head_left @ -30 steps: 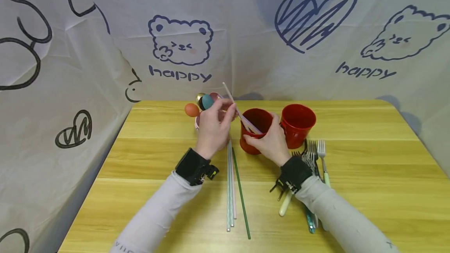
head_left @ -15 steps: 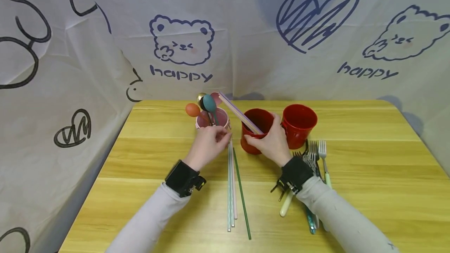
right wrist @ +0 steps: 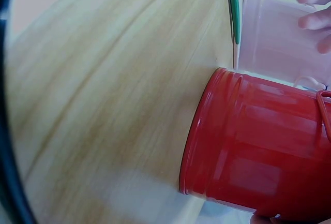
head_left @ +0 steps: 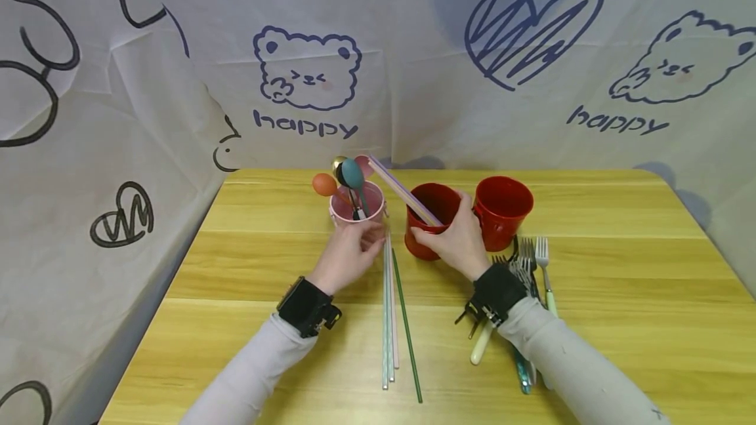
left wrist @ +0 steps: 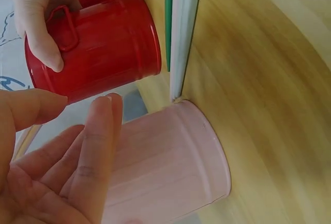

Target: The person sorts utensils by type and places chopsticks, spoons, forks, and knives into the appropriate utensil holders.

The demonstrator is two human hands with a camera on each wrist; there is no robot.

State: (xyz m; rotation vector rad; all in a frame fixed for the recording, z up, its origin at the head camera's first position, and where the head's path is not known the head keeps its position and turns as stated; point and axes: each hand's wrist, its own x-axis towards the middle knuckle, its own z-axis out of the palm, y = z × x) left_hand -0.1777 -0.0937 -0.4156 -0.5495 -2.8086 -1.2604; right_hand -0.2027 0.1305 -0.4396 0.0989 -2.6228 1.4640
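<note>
My right hand holds the nearer red bucket by its rim, thumb at the near side. Pale and purple chopsticks lean in that bucket, their upper ends slanting to the left. My left hand is just in front of the pink bucket; in the left wrist view its fingers are loosely bent, thumb apart from them, with nothing between. Several spoons stand in the pink bucket, among them an orange spoon and a teal spoon. Pale chopsticks and a green chopstick lie on the table between my forearms.
A second red bucket stands just right of the held one. Several forks lie in a pile, partly under my right wrist. Behind the wooden table hangs a white cloth with drawings.
My left hand has let go of a pale chopstick, which now leans in the held red bucket, and has moved down and left to the pink bucket's front. My right hand has stayed put.
</note>
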